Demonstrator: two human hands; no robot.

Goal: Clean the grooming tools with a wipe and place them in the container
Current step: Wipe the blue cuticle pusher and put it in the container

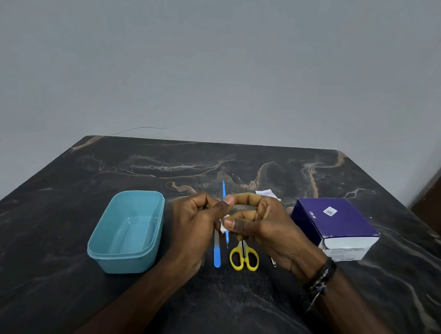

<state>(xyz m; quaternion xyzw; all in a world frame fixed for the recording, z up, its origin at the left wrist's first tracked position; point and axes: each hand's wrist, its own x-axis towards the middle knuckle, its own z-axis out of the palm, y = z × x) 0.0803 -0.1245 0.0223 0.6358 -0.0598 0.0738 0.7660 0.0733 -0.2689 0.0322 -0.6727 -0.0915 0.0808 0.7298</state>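
A thin blue stick (223, 190) is being held upright above the dark table (230, 311), between the two hands. The left hand (195, 217) is being curled round its middle, thumb pressed against the shaft; the top of the stick is showing above the fingers and its metal tip is poking out below, near 968,985. A small white wipe (223, 225) is being pinched against the lower shaft by the right hand (262, 226), thumb and forefinger pressed together on it, the other fingers (248, 197) arched over the top. Whether the wipe is being wrapped fully round the stick cannot be told, since the thumbs are hiding it.

A nail file (217, 255) with a blue handle is lying on the table just below the hands, beside yellow scissors (244, 258). A small metal tool (273, 261), possibly a clipper, is being half hidden under the right wrist. An open teal container (128, 231) is standing left of the hands, well apart from the stick. A purple box (334, 224) is sitting to the right, with a torn wrapper (267, 193) behind the hands.
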